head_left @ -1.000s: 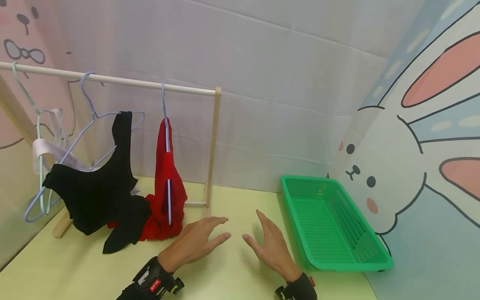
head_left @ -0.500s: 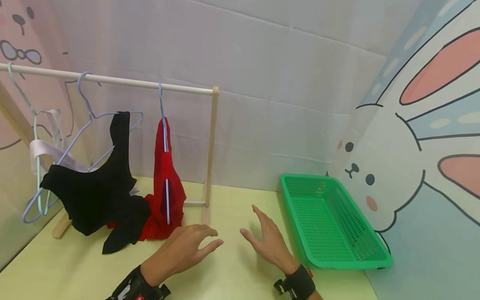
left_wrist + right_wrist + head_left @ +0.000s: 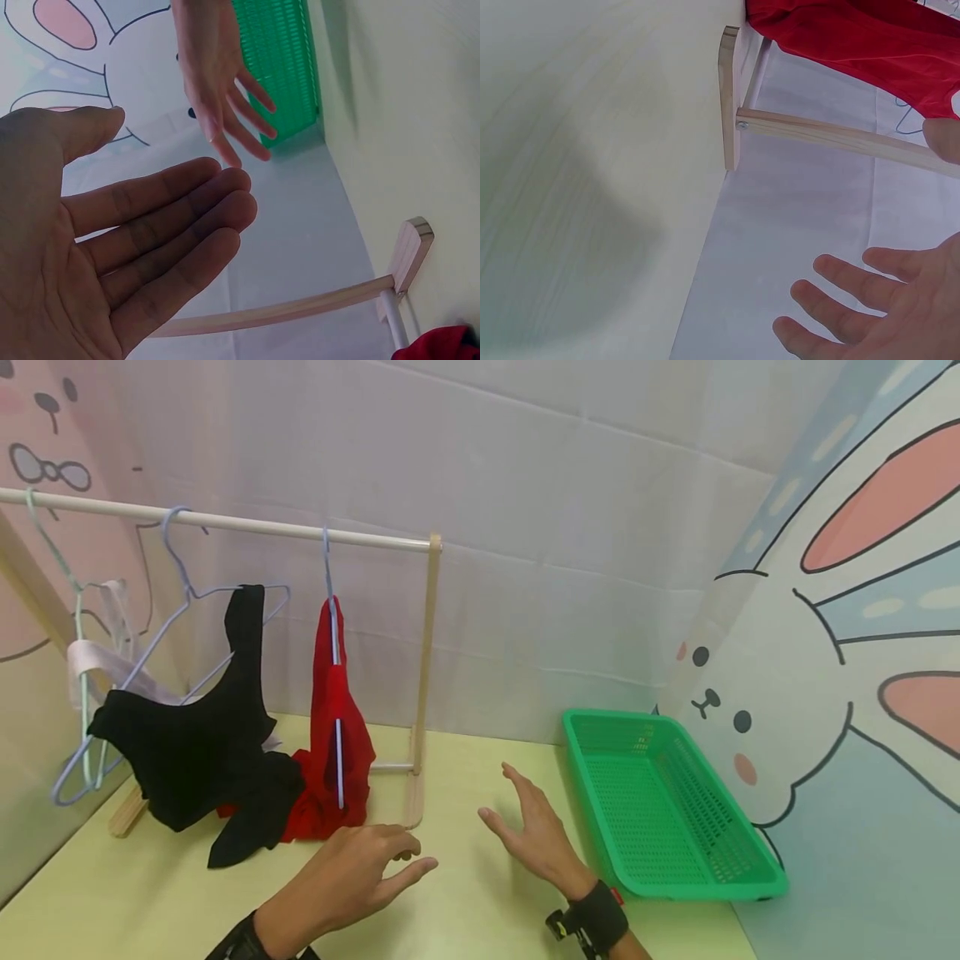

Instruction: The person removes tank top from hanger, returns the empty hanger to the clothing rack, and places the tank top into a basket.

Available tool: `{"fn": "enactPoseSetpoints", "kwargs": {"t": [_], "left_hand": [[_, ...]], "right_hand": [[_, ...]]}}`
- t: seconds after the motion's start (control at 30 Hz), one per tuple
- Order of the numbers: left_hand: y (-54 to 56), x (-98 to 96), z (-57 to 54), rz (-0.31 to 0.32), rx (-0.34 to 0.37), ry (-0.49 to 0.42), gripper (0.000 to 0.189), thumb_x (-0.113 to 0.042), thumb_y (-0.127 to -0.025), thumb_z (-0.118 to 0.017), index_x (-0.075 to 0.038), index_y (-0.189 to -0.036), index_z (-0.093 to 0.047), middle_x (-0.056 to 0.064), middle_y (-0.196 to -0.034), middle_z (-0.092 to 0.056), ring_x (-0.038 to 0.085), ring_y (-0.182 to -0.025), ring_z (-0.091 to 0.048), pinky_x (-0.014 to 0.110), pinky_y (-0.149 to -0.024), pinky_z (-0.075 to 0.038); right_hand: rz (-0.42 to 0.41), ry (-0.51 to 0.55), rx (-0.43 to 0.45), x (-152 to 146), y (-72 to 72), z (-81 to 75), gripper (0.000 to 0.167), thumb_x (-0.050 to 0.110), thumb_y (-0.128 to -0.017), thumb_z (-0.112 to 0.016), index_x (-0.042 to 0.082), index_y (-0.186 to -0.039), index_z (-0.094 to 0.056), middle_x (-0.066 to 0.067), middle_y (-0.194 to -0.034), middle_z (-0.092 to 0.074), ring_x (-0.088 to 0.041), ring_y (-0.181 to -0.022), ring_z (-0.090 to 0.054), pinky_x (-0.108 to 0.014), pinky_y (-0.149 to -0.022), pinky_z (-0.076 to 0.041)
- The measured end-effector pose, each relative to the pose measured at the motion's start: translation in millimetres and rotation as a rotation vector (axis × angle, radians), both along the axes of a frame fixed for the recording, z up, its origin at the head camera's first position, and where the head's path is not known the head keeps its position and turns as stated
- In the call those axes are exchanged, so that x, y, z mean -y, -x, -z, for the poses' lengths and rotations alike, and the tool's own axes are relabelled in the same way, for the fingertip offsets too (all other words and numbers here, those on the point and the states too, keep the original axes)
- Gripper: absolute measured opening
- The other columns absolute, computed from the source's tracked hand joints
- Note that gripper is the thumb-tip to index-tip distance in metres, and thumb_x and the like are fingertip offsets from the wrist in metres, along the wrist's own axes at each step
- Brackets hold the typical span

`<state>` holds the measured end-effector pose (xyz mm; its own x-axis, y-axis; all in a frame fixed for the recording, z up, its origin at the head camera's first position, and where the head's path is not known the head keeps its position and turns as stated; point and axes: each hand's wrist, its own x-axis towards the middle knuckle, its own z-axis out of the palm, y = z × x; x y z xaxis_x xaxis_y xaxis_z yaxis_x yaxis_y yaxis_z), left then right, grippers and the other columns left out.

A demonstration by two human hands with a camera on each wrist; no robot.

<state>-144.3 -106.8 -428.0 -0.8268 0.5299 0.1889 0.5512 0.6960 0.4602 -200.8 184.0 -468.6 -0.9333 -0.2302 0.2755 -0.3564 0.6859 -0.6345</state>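
Left hand drawn back, right hand near perforated plastic basket, grips apart (relaxed)

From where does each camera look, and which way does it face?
Head: on the person's head, facing forward and down at the table, rack, red garment and basket; left hand and right hand show.
Left wrist: on that wrist, facing past the left hand, palm side seen, toward the right hand, basket and rack.
Right wrist: on that wrist, facing past part of the right hand toward the rack and table.
Both wrist views share the rack, table and part of the red garment.
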Motion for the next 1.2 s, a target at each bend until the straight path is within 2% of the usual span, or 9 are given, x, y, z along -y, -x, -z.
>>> {"fn": "enactPoseSetpoints", "kwargs": {"t": [0.3, 0.47, 0.63, 0.77, 1.0, 1.1, 1.2], "left_hand": [[-9.4, 5.6, -12.3, 0.024, 0.094, 0.018, 0.048, -0.061, -0.102, -0.064, -0.019, -0.115, -0.085, -0.005, -0.106, -0.081, 0.008, -0.084, -0.076, 0.037, -0.076, -0.065], [-14.4, 12.3, -20.6, 0.051, 0.135, 0.009, 0.045, -0.06, -0.102, -0.065, -0.021, -0.115, -0.084, -0.011, -0.103, -0.079, 0.003, -0.084, -0.072, 0.033, -0.078, -0.064], [-22.3, 17.2, -30.4, 0.077, 0.228, -0.062, 0.035, -0.053, -0.103, -0.069, -0.023, -0.115, -0.083, -0.018, -0.096, -0.076, -0.005, -0.074, -0.064, 0.024, -0.069, -0.059], [-27.9, 17.7, -37.7, 0.111, 0.289, -0.114, 0.031, -0.047, -0.103, -0.071, -0.022, -0.115, -0.084, -0.02, -0.094, -0.076, -0.007, -0.071, -0.062, 0.022, -0.069, -0.058], [-33.8, 20.9, -48.5, 0.096, 0.283, -0.093, 0.027, -0.044, -0.103, -0.072, -0.021, -0.111, -0.084, -0.016, -0.096, -0.077, -0.007, -0.073, -0.062, 0.021, -0.07, -0.059], [-35.3, 23.2, -53.2, 0.076, 0.284, -0.111, 0.025, -0.042, -0.102, -0.073, -0.021, -0.113, -0.083, -0.018, -0.094, -0.076, -0.007, -0.074, -0.063, 0.021, -0.073, -0.059], [-37.1, 26.5, -58.0, 0.063, 0.253, -0.144, 0.023, -0.04, -0.102, -0.074, -0.022, -0.114, -0.082, -0.022, -0.091, -0.073, -0.007, -0.073, -0.062, 0.022, -0.074, -0.059]], "right_hand": [[-0.004, 0.005, -0.014, 4.6, 2.3, -3.7, 0.079, 0.05, -0.102, -0.069, 0.012, -0.165, -0.039, -0.011, -0.16, -0.053, -0.039, -0.147, -0.048, -0.067, -0.114, -0.041], [-0.005, 0.01, -0.007, 7.6, 3.6, -3.3, 0.079, 0.05, -0.103, -0.068, 0.014, -0.166, -0.038, -0.011, -0.16, -0.052, -0.039, -0.148, -0.047, -0.068, -0.114, -0.041], [-0.009, 0.01, -0.013, 9.1, 6.1, -5.0, 0.078, 0.051, -0.103, -0.067, 0.017, -0.166, -0.038, -0.01, -0.161, -0.052, -0.038, -0.149, -0.047, -0.069, -0.113, -0.041], [-0.002, 0.015, -0.014, 8.5, 7.0, -7.8, 0.078, 0.051, -0.103, -0.068, 0.017, -0.166, -0.039, -0.009, -0.16, -0.052, -0.037, -0.149, -0.047, -0.068, -0.113, -0.041], [-0.009, 0.016, -0.022, 8.0, 8.1, -11.9, 0.078, 0.05, -0.103, -0.069, 0.016, -0.166, -0.039, -0.009, -0.16, -0.052, -0.037, -0.149, -0.047, -0.067, -0.115, -0.041], [-0.007, 0.017, -0.017, 8.7, 9.4, -14.1, 0.078, 0.051, -0.103, -0.068, 0.017, -0.166, -0.038, -0.008, -0.161, -0.052, -0.036, -0.149, -0.047, -0.067, -0.115, -0.041], [-0.007, 0.023, -0.009, 9.9, 10.4, -16.6, 0.077, 0.051, -0.103, -0.068, 0.019, -0.166, -0.038, -0.007, -0.161, -0.052, -0.035, -0.149, -0.047, -0.067, -0.115, -0.04]]}}
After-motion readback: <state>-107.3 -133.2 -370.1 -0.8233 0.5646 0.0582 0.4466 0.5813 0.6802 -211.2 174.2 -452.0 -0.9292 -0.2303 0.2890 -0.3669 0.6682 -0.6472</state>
